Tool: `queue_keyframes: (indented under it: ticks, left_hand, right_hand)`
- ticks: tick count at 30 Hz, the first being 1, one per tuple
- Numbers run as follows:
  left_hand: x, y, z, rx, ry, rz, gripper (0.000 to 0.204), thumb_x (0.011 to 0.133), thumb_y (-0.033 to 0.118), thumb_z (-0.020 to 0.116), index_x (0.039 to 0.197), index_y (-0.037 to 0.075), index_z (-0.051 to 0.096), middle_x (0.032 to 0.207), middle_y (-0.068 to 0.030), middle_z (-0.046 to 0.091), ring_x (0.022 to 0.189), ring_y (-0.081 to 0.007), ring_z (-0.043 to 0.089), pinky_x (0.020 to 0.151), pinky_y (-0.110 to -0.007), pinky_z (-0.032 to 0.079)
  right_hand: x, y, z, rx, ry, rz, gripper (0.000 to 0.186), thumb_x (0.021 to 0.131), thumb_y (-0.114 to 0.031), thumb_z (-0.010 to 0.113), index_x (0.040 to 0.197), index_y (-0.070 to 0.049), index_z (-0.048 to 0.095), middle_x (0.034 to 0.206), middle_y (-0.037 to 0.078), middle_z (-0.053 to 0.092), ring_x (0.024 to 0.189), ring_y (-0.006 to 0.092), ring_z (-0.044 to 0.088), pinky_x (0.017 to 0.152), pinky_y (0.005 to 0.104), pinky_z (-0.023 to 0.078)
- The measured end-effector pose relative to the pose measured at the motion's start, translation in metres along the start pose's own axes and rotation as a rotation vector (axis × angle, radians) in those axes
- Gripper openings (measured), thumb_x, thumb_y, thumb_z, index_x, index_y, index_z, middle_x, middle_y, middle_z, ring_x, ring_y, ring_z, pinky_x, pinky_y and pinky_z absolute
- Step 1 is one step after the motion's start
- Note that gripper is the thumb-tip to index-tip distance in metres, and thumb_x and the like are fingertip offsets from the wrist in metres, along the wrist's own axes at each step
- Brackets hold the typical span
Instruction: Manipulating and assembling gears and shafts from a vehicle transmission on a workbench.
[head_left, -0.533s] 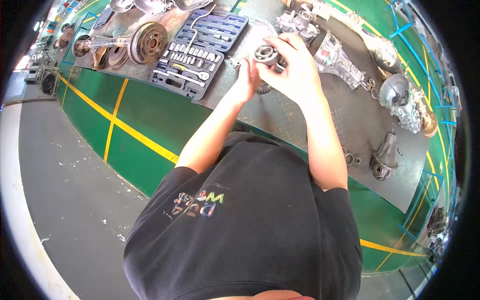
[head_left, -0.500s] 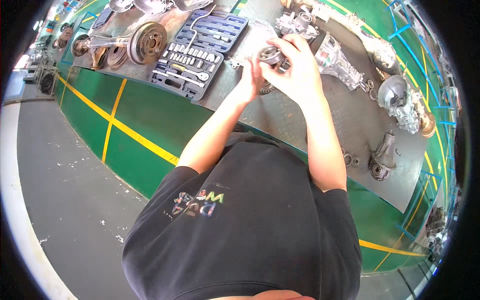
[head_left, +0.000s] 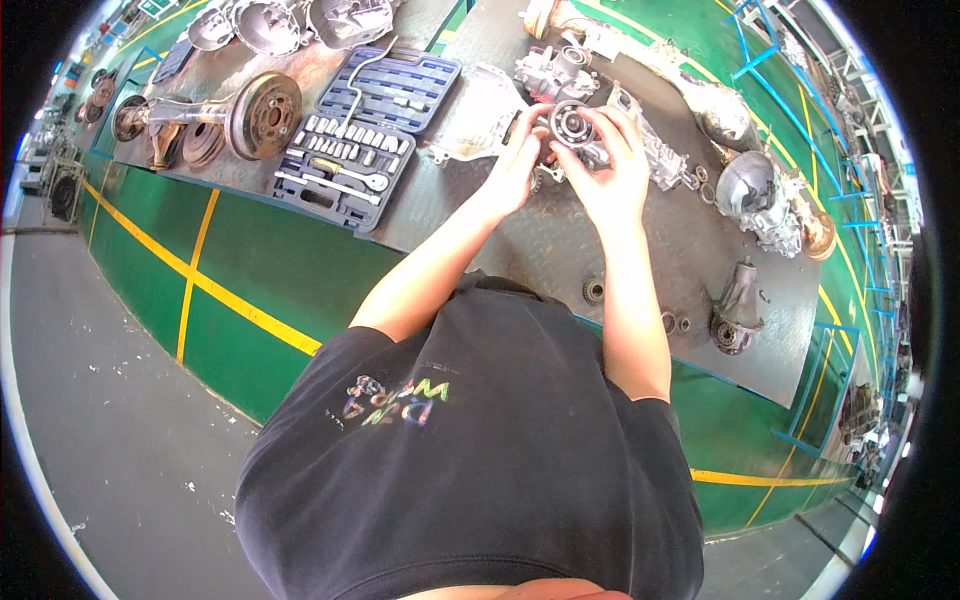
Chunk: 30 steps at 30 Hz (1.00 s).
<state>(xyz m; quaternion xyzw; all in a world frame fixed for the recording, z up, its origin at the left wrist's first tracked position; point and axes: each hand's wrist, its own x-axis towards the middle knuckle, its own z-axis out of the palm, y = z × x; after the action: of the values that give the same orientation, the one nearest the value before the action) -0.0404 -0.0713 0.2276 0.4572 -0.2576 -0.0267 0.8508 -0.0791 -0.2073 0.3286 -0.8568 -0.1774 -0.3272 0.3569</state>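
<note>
A round metal ball bearing (head_left: 571, 124) is held up over the table, its ring of balls facing me. My right hand (head_left: 612, 165) is closed on it, with the thumb below and the fingers over the far right side. On the other side, my left hand (head_left: 512, 172) is closed with curved fingers against its left edge. Some dark and reddish matter shows between the left fingers and the bearing; its kind is hidden. Behind the hands stands a grey cast gearbox part (head_left: 560, 72), and a light metal housing plate (head_left: 478, 118) lies to the left.
A blue socket set case (head_left: 350, 160) lies open at left, beside an axle with a brake drum (head_left: 268, 115). A long gearbox casing (head_left: 655, 150) and a bell-shaped housing (head_left: 748, 185) stand right. Small rings (head_left: 594, 290) and a differential part (head_left: 738, 310) sit near the front edge.
The bearing has turned to face me and shifted right. My left hand has gone from flat beside it to curled against it. The whole view has shifted slightly.
</note>
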Motion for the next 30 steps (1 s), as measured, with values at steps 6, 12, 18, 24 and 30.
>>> queue_keyframes:
  ticks: [6, 12, 18, 24, 30]
  left_hand:
    - [0.009, 0.002, 0.001, 0.124, -0.073, 0.011, 0.063, 0.108, 0.048, 0.041, 0.153, 0.006, 0.03, 0.132, -0.0103, 0.056, 0.112, -0.0136, 0.051, 0.096, -0.03, 0.041]
    - [0.004, 0.005, -0.005, 0.055, -0.02, -0.011, 0.056, 0.11, 0.042, 0.034, 0.149, 0.002, 0.037, 0.136, -0.0125, 0.052, 0.124, -0.0203, 0.05, 0.111, -0.035, 0.036]
    - [0.004, 0.037, -0.004, 0.598, 0.004, -0.028, 0.036, 0.107, 0.016, 0.036, 0.135, 0.0, 0.05, 0.126, -0.0122, 0.058, 0.117, -0.0203, 0.055, 0.105, -0.034, 0.042]
    - [-0.001, 0.035, -0.028, 0.326, 0.007, -0.221, 0.048, 0.096, 0.008, 0.064, 0.14, 0.001, 0.046, 0.125, -0.0116, 0.06, 0.116, -0.0159, 0.057, 0.101, -0.031, 0.046]
    - [-0.009, 0.034, -0.062, 1.09, -0.135, 0.057, 0.085, 0.073, 0.02, 0.086, 0.144, -0.001, 0.044, 0.146, -0.0248, 0.05, 0.136, -0.0347, 0.049, 0.114, -0.044, 0.038]
  right_hand:
    - [0.002, 0.015, -0.002, -0.044, -0.1, 0.093, 0.051, 0.07, -0.023, 0.089, 0.114, -0.005, 0.069, 0.115, 0.015, 0.066, 0.11, 0.0321, 0.064, 0.096, 0.0409, 0.052]
    - [-0.011, 0.017, 0.008, 0.074, -0.211, 0.145, 0.053, 0.071, -0.02, 0.088, 0.116, 0.001, 0.067, 0.117, 0.019, 0.066, 0.108, 0.0344, 0.066, 0.093, 0.0404, 0.054]
    - [-0.01, 0.027, 0.02, 0.083, -0.307, 0.108, 0.053, 0.077, -0.019, 0.082, 0.123, 0.0, 0.064, 0.123, 0.02, 0.064, 0.116, 0.0362, 0.063, 0.1, 0.0405, 0.051]
    - [0.003, 0.022, 0.03, 0.216, -0.247, 0.253, 0.029, 0.093, -0.021, 0.07, 0.107, 0.005, 0.07, 0.123, 0.02, 0.065, 0.115, 0.0332, 0.065, 0.095, 0.0378, 0.053]
    - [0.009, 0.022, 0.027, 0.112, -0.312, 0.16, 0.027, 0.093, -0.021, 0.07, 0.098, 0.006, 0.071, 0.112, 0.019, 0.068, 0.104, 0.0332, 0.067, 0.089, 0.0373, 0.054]
